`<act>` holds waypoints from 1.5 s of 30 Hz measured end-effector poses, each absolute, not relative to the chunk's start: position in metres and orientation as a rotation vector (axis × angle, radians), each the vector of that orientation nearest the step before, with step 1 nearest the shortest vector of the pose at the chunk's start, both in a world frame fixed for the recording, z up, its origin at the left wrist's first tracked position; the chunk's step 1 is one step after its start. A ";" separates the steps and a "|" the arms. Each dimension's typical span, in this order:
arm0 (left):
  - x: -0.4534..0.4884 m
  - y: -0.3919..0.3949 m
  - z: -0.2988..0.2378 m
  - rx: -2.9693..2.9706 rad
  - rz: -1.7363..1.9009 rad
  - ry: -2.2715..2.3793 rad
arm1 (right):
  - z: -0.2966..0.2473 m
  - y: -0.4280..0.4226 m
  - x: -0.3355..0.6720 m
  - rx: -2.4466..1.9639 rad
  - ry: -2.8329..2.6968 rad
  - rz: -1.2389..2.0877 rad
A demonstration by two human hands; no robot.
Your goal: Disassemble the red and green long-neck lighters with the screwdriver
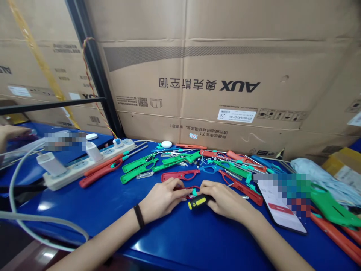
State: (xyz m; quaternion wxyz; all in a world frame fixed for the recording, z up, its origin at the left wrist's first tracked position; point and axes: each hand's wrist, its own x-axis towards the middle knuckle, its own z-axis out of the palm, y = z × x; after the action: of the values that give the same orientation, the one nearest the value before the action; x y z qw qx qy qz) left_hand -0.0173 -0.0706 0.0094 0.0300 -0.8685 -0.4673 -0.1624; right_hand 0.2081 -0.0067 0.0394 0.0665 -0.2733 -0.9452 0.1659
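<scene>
At the middle of the blue table, my left hand [166,196] is closed on a red lighter casing [194,187] with a teal part [194,192] in it. My right hand [225,197] grips a black and yellow screwdriver [199,202], its handle end turned toward me; its tip is hidden. The fingers of both hands meet at the casing. Just beyond them lies a red casing half [180,175]. To the right of my right hand rests another red casing [242,188].
Green casings [139,165] and small parts with wires lie behind my hands. A white power strip [63,177] with chargers stands left, a phone [282,210] right. Large cardboard boxes [197,49] form the back. At the far left is another person's hand [12,132].
</scene>
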 end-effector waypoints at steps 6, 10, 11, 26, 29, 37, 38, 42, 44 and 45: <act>-0.011 -0.075 0.016 -2.612 -0.333 -1.457 | 0.042 -0.013 0.207 -0.853 -2.887 0.450; -0.011 -0.075 0.016 -2.611 -0.377 -1.451 | 0.039 -0.001 0.214 -0.781 -2.732 0.615; -0.012 -0.075 0.015 -2.613 -0.397 -1.450 | 0.040 0.004 0.218 -0.772 -2.653 0.633; 0.000 -0.074 0.017 -2.805 -0.452 -1.278 | 0.040 0.017 0.231 -0.863 -2.387 0.389; 0.005 -0.076 0.012 -2.763 -0.393 -1.280 | 0.041 0.014 0.229 -0.850 -2.437 0.368; 0.011 -0.076 0.013 -2.709 -0.335 -1.315 | 0.045 0.010 0.226 -0.837 -2.459 0.377; 0.011 -0.076 0.012 -2.704 -0.335 -1.324 | 0.045 0.011 0.225 -0.836 -2.458 0.378; 0.010 -0.078 0.012 -2.698 -0.284 -1.354 | 0.043 0.015 0.228 -0.875 -2.382 0.353; 0.009 -0.080 0.015 -2.707 -0.261 -1.347 | 0.042 0.018 0.231 -0.920 -2.330 0.311; 0.008 -0.080 0.018 -2.719 -0.254 -1.334 | 0.042 0.019 0.233 -0.941 -2.314 0.287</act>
State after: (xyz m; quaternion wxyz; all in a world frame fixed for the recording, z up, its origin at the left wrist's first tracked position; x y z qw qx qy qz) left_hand 0.0079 -0.0795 0.0176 0.0511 -0.8934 -0.4384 -0.0834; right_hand 0.2327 0.0193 0.0421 0.3087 -0.3559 -0.8754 0.1085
